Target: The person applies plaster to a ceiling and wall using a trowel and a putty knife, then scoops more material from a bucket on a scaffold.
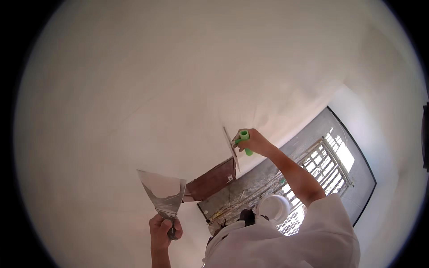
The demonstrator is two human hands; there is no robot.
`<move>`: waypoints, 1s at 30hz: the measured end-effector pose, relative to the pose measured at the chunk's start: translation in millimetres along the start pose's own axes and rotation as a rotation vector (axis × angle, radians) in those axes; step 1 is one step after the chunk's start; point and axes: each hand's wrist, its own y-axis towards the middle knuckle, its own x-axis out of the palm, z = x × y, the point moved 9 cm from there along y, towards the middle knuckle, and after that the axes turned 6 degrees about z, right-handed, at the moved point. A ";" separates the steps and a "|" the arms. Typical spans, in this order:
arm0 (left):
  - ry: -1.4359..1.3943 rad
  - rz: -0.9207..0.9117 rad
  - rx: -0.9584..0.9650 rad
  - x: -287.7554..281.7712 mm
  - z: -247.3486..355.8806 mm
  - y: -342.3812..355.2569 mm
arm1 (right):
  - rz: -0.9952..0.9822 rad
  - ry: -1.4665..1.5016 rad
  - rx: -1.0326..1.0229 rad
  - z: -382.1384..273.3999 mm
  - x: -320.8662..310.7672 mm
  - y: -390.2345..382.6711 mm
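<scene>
At seven o'clock, the left hand gripped a broad scraper. At three, the right hand clasped a green-handled trowel.

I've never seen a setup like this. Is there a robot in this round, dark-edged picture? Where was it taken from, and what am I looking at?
No robot here: these are a person's two bare hands. The picture comes from a wide fisheye camera worn on that person's head, so straight edges bend near its rim.

The left hand holds a wide putty knife by its handle, with pale paste on the blade. The right hand grips the green handle of a trowel, whose thin blade shows almost edge-on beside a broad pale surface. I can't tell whether it touches.

The pale shirt below is the wearer's. Near it are a white bucket and a reddish-brown panel.
</scene>
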 end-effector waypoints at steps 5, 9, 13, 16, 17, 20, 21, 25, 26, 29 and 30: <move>0.214 0.207 0.078 10.9 3.3 9.3 | 0.015 0.767 0.048 26.4 -25.6 26.7; 0.247 0.248 0.071 11.2 7.1 2.3 | 0.371 1.088 -0.052 77.8 -60.0 55.9; 0.227 0.329 0.048 -0.2 0.9 -10.4 | 0.600 1.235 0.162 169.2 -74.6 85.7; 0.219 0.401 0.009 -7.9 -9.7 -17.3 | 0.556 1.223 0.247 211.8 -63.5 107.9; 0.232 0.413 -0.004 -9.0 -11.9 -19.3 | 0.558 1.246 0.253 219.5 -59.5 115.4; 0.265 0.449 -0.018 -14.8 -13.6 -31.6 | 0.536 1.365 0.251 216.5 -46.5 132.2; 0.270 0.466 -0.015 -16.3 -13.0 -38.5 | 0.536 1.346 0.221 204.7 -46.4 134.7; 0.319 0.540 -0.119 -38.4 -25.7 -75.0 | 0.565 1.235 0.028 118.0 -46.1 130.1; 0.355 0.546 -0.169 -47.0 -30.4 -82.7 | 0.571 1.200 -0.014 91.5 -42.9 124.1; 0.037 0.691 -0.259 -72.9 -56.8 -99.1 | 0.527 1.078 -0.146 7.7 -25.4 106.7; -0.145 0.694 -0.314 -75.6 -67.1 -98.3 | 0.504 1.036 -0.189 -19.1 -17.4 101.7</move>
